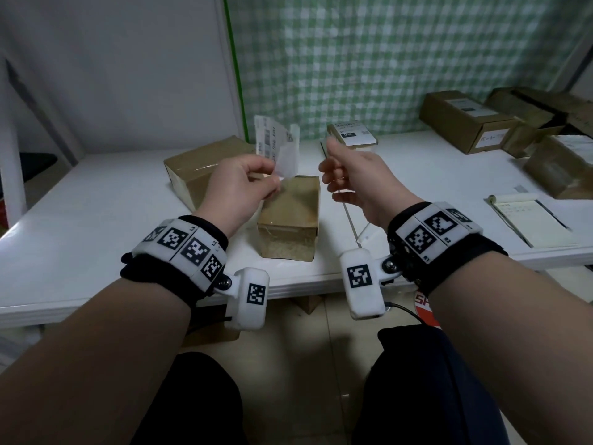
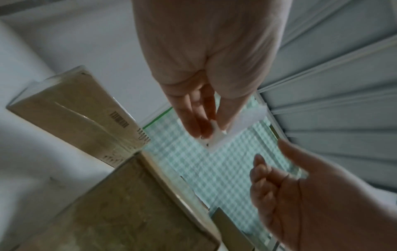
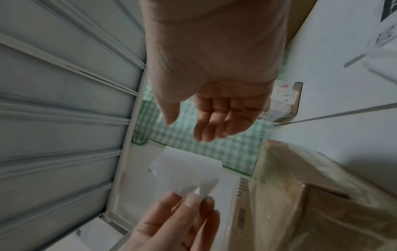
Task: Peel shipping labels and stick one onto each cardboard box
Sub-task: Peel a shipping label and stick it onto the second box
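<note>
My left hand (image 1: pixel 272 178) pinches a white shipping label (image 1: pixel 277 146) by its lower corner and holds it upright above the table. A translucent backing strip curls away from the label's right side. In the left wrist view the left hand (image 2: pixel 212 132) pinches the paper (image 2: pixel 217 137) between thumb and fingers. To the right, my right hand (image 1: pixel 327 168) hangs with loosely curled fingers and holds nothing; the right hand (image 3: pixel 187 130) sits just above the label (image 3: pixel 189 169). A small bare cardboard box (image 1: pixel 288 216) stands under both hands, with a larger taped box (image 1: pixel 199 165) behind it to the left.
A box bearing a label (image 1: pixel 353 136) stands at the back of the white table (image 1: pixel 96 203). More cardboard boxes (image 1: pixel 462 120) are piled at the right, one near the edge (image 1: pixel 558 165). A notepad (image 1: pixel 529 220) lies front right. A green checked curtain (image 1: pixel 385 59) hangs behind.
</note>
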